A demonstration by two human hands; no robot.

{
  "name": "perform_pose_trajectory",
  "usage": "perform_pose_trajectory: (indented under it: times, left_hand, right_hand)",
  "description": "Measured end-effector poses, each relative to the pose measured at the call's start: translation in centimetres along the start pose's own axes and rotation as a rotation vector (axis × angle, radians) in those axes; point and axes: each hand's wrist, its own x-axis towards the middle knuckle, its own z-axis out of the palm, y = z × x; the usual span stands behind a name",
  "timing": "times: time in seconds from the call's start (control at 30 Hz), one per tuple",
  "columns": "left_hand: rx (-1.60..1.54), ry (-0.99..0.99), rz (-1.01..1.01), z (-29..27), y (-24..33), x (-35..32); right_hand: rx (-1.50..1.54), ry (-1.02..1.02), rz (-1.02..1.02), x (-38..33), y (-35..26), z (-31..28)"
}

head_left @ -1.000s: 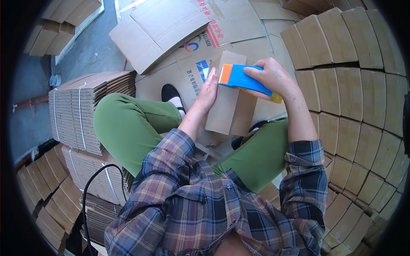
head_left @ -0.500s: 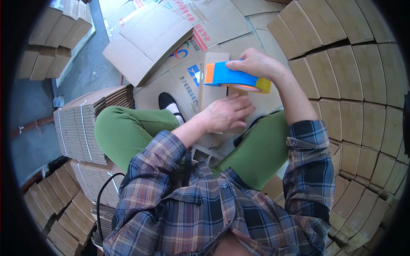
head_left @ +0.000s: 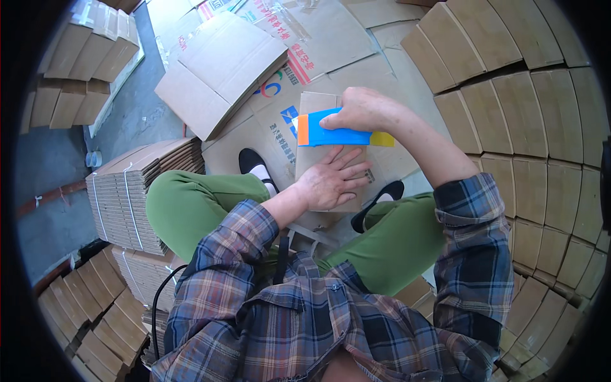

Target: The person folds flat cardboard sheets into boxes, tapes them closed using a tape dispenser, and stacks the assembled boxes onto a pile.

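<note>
Plaid shirt [head_left: 305, 312], one, sleeves rolled: worn by the person, on the near side of the small brown carton [head_left: 307, 159].
Green trousers [head_left: 197, 207], one pair: knees bent wide, one leg to either side of the carton.
Black cable [head_left: 154, 305], one: curved beside the left sleeve, nearer the person than the carton.
Left hand [head_left: 334, 181]: palm down on the carton's upper face, fingers extended and spread, gripping nothing.
Carton: standing between the person's feet, its near part largely covered by the left hand.
Right hand [head_left: 366, 111]: fingers wrapped over the tape dispenser.
Tape dispenser [head_left: 347, 135], blue body, orange front end, yellow rear: laid crosswise over the far part of the carton, orange end at the carton's left edge; whether its underside touches cannot be told.
Black shoes [head_left: 252, 160], one pair: one left of the carton, one right.
Strapped bundles [head_left: 121, 200] of flattened cardboard, white bands: well left of the carton.
Cardboard sheets [head_left: 344, 48], printed: on the floor beneath and beyond the carton.
Flat cardboard pile [head_left: 223, 70], plain brown: beyond the carton, to its left.
Stacked boxes [head_left: 499, 111], brown, in rows: well right of the carton.
</note>
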Motion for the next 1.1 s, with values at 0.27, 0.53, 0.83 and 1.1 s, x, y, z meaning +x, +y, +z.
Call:
perform_pose_trajectory:
  times: [0.27, 0.53, 0.83, 1.1]
  left_hand:
    - [-0.044, 0.024, -0.054, -0.1, 0.3, 0.2]
    - [-0.031, -0.011, -0.095, -0.3, 0.3, 0.2]
    - [-0.012, -0.046, -0.091, -0.6, 0.6, 0.7]
    - [0.001, -0.089, -0.091, -0.8, 0.6, 0.8]
  right_hand:
    - [0.182, -0.011, -0.034, -3.3, 4.6, -0.6]
    - [0.300, 0.018, 0.071, -10.8, 14.3, -3.8]
    - [0.307, 0.034, 0.224, -8.6, 21.0, 1.6]
    - [0.311, -0.005, 0.183, -1.7, 20.0, 6.3]
